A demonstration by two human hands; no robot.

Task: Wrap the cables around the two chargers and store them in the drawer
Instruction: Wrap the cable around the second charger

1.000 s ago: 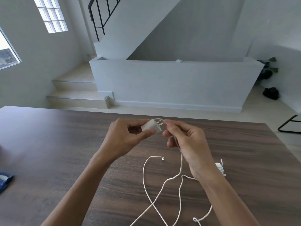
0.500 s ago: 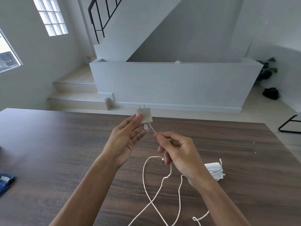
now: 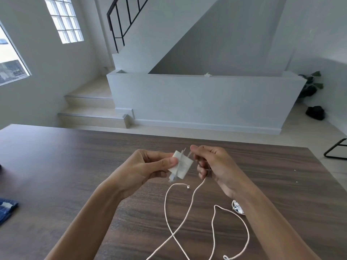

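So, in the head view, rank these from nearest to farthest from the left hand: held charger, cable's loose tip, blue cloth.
1. Charger: pinched in the left hand itself.
2. Loose cable tip: on the table just below and right of that hand.
3. Blue cloth: at the table's far left edge.

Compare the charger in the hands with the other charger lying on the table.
The held charger is up off the table, pinched in the left hand; the second charger lies on the wood, mostly hidden behind the right forearm. The held charger has only a turn or so of cable across it, the rest trailing loose from the right hand; the second charger appears already bundled in its cord. Both are white.
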